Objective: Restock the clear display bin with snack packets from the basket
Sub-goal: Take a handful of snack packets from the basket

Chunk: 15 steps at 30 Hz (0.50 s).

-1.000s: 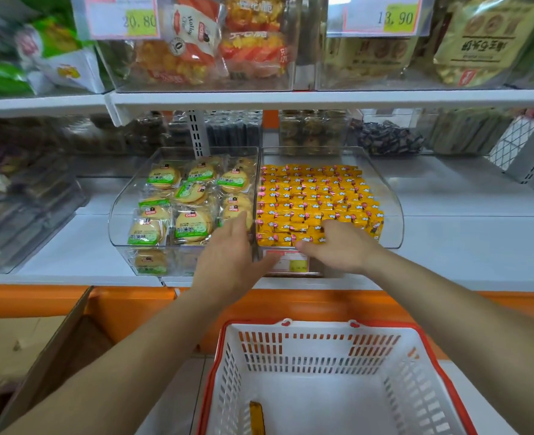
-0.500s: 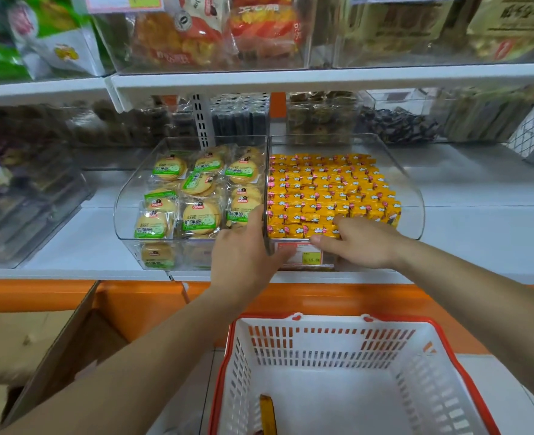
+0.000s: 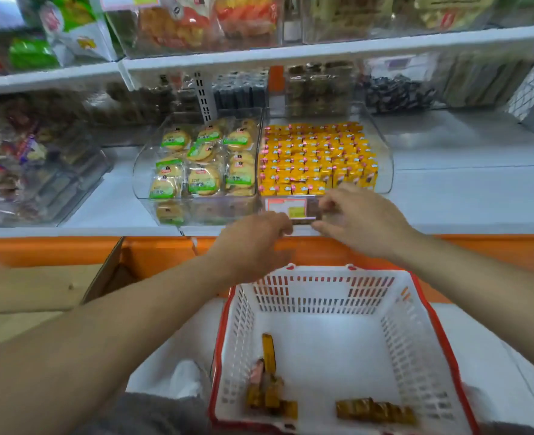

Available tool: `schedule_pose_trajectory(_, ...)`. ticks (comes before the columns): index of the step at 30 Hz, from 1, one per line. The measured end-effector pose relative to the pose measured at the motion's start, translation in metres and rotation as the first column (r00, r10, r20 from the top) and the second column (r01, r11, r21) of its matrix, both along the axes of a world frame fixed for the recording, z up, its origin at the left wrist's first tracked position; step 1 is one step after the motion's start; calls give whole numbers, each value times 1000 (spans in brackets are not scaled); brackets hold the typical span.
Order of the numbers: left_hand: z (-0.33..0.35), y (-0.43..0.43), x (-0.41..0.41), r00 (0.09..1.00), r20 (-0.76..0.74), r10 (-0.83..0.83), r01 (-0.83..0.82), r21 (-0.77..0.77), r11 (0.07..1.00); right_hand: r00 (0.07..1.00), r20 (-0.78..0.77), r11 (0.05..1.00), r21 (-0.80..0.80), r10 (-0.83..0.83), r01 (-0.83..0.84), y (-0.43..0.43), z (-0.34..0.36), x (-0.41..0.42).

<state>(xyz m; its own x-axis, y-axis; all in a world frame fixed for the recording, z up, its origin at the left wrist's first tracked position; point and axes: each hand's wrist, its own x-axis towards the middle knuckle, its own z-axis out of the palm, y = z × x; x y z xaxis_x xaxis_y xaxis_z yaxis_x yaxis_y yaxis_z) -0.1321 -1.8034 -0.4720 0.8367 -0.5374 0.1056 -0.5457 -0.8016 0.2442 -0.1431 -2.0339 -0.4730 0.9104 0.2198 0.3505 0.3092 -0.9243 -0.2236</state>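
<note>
A few snack packets (image 3: 269, 387) are seen lying on the floor of the white basket (image 3: 322, 298). Beyond its rim, the grip of the left hand (image 3: 253, 243) cannot be told, its fingers being curled from view. The right hand (image 3: 360, 224) is spread loosely, empty, before the clear display bin (image 3: 385, 161), which is packed with yellow packets (image 3: 316, 158).

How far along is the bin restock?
Done: the clear bin looks packed with rows of yellow packets. In hand: nothing; the left hand and right hand sit at its front, apparently empty. Left: a few loose packets lie in the basket.
</note>
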Motion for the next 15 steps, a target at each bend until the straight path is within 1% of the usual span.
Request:
schedule_pose_trajectory(2, -33, -5, -14, 987, -159, 9, 11, 124, 992, 973, -223, 997, 74, 53, -37, -5, -33, -14)
schedule_pose_trajectory(4, -81, -10, -23, 945, -316, 83, -23, 190, 982, 912, -407, 990, 139, 57, 0, -7, -76, -25)
schedule_pose_trajectory(6, -135, -9, -31, 884, -442, 152, -49, 236, 970, 839, -543, 983, 170, 36, 67, -8, -125, -37)
schedule_pose_trajectory(8, -188, -5, -36, 813, -537, 225, -81, 279, 957, 746, -665, 981, 163, 33, 102, -8, -174, -49)
schedule_pose_trajectory(11, -253, -1, -43, 721, -606, 335, -164, 321, 933, 562, -824, 974, 175, 65, 144, -6, -238, -70)
schedule_pose_trajectory(13, -287, 1, -49, 679, -616, 399, -266, 301, 916, 445, -894, 990, 104, 53, 91, -6, -273, -83)
schedule_pose_trajectory(15, -315, 2, -51, 650, -603, 462, -335, 318, 887, 349, -937, 999, 24, 14, 25, -9, -301, -93)
